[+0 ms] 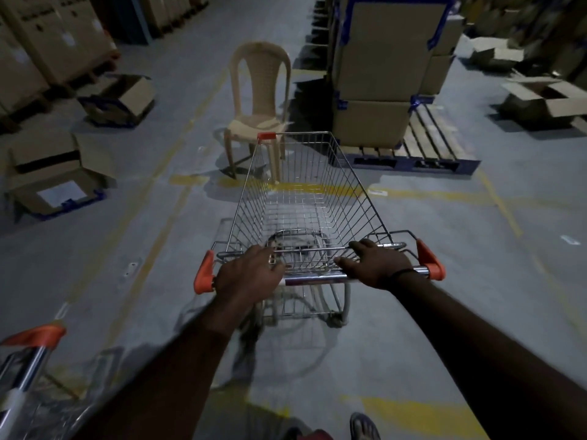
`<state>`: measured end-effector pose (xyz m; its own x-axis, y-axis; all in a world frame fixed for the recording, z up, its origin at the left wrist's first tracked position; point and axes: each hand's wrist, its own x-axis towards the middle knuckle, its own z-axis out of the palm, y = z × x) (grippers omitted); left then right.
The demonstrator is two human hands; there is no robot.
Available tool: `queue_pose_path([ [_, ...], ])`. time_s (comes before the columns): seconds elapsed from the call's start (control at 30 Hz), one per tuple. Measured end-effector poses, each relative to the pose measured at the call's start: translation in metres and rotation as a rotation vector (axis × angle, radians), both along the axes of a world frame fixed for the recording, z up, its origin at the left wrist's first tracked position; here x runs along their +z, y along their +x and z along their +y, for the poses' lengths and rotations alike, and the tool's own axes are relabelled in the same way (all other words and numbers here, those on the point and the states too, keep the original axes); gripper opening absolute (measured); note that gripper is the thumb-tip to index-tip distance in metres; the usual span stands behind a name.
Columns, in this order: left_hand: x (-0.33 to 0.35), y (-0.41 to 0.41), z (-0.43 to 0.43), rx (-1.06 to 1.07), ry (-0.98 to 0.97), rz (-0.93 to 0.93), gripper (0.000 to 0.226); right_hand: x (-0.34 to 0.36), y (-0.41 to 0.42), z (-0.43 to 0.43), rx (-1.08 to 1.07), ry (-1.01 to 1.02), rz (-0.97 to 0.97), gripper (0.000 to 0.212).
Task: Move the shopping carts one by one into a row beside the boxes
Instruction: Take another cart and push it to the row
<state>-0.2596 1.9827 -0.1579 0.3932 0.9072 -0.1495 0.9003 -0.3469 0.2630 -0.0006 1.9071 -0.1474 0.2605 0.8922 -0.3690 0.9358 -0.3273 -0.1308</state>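
We grip silver wire shopping cart [305, 198] by chrome handle [317, 278]: left hand [251, 271], right hand [378, 265], fingers [276, 266] curled over bar. Cart's long axis points ahead; stacked brown cardboard boxes [378, 90] ahead-right, nearer right hand.

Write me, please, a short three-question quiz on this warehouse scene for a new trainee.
1. True or false: a box lies inside the shopping cart.
2. What stands just ahead of the cart? A) ladder B) plastic chair C) forklift
3. Fill in: the left hand and right hand both rest on the cart's ____.
Key: 1 false; 2 B; 3 handle.
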Motion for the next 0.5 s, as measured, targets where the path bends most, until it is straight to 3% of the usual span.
queue_pose_path([
  [0.5,0.004,0.069,-0.041,-0.206,-0.013,-0.003,0.060,-0.004,0.052,-0.093,-0.174,0.026,0.001,0.091],
])
